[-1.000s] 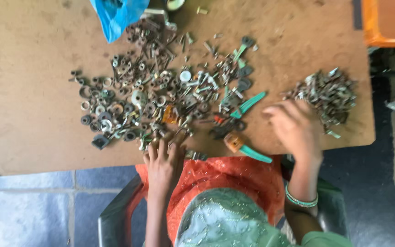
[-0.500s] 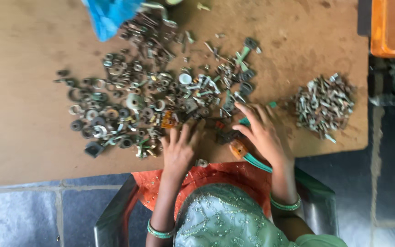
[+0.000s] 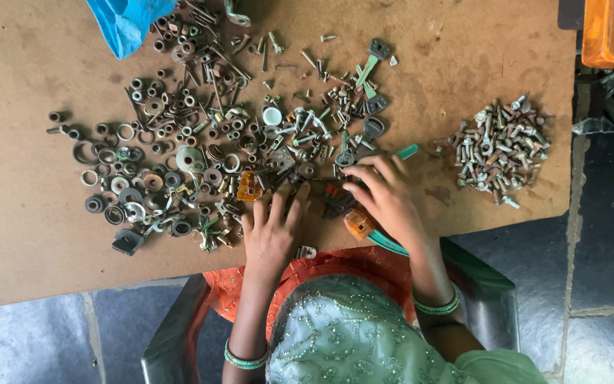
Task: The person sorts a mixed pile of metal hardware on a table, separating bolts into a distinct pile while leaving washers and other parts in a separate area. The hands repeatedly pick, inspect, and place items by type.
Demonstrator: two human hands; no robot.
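I look straight down on a brown board used as a worktop, and I place everything from the big mixed pile of hardware spread across its middle. Nearest me, at the pile's near edge, my left hand lies flat on the board, fingers spread and open, fingertips touching loose washers and nuts; it grips nothing. Just right of it, my right hand curls over the pile's near right corner, fingertips bent down and pinched among small screws; I cannot tell whether they hold one. An orange-handled tool lies under that hand's palm, at the board's near edge. The pile holds washers, rings, nuts, bolts, brackets and some green-handled keys toward its far right. Well apart to the pile's right sits a smaller, sorted heap of silver bolts and screws. At the pile's far left edge, a blue plastic bag lies open-mouthed toward the hardware; its contents are hidden. Beyond the board's far right corner stands an orange container, its inside out of view.
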